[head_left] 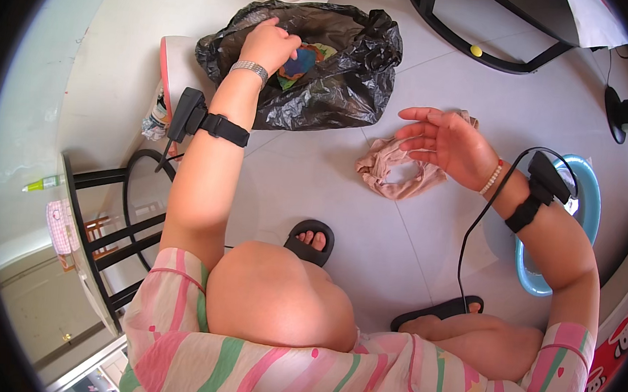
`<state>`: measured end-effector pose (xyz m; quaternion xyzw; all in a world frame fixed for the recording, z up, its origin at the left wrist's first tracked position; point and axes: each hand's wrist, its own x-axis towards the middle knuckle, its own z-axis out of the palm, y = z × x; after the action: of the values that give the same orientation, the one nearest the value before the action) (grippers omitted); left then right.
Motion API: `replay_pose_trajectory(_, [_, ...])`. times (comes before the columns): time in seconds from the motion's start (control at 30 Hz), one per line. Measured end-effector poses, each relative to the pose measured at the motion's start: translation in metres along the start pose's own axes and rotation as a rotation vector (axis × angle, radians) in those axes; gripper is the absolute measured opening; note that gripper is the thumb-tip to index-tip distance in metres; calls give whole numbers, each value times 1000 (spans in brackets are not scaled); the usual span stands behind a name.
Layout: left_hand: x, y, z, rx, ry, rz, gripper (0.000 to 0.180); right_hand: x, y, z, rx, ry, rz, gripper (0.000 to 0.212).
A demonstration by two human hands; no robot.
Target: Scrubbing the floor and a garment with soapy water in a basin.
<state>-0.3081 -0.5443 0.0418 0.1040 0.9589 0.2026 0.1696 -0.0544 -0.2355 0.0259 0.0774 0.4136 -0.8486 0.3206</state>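
Note:
A black plastic bag (321,98) lies slumped with its mouth spread on the floor, and a colourful blue, orange and green wrapper (299,65) shows inside. Over the left part of that mouth is my left hand (270,45), fingers bent and apart, with nothing visible in them. My right hand (445,143) is open, palm turned up and fingers loosely stretched. Just below and beside it, a crumpled pinkish-beige cloth (378,168) rests on the tiles, partly hidden by the hand.
To the right, behind my forearm, stands a light blue basin (591,193). A black metal frame (111,178) stands at left. Another curved black frame (512,63) bears a small yellow spot at the top right. A black cable (463,254) hangs from my right forearm strap.

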Motion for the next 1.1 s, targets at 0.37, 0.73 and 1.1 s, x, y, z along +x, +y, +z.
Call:
replay_pose_trajectory(0.37, [-7, 2, 4, -133, 26, -82, 48, -6, 2, -4, -56, 24, 1, 52])
replay_pose_trajectory(0.73, [-10, 34, 1, 214, -336, -146, 63, -9, 10, -8, -39, 21, 39, 47])
replay_pose_trajectory(1.1, [-19, -14, 2, -106, -279, 102, 46, 12, 1, 14, -224, 11, 12, 41])
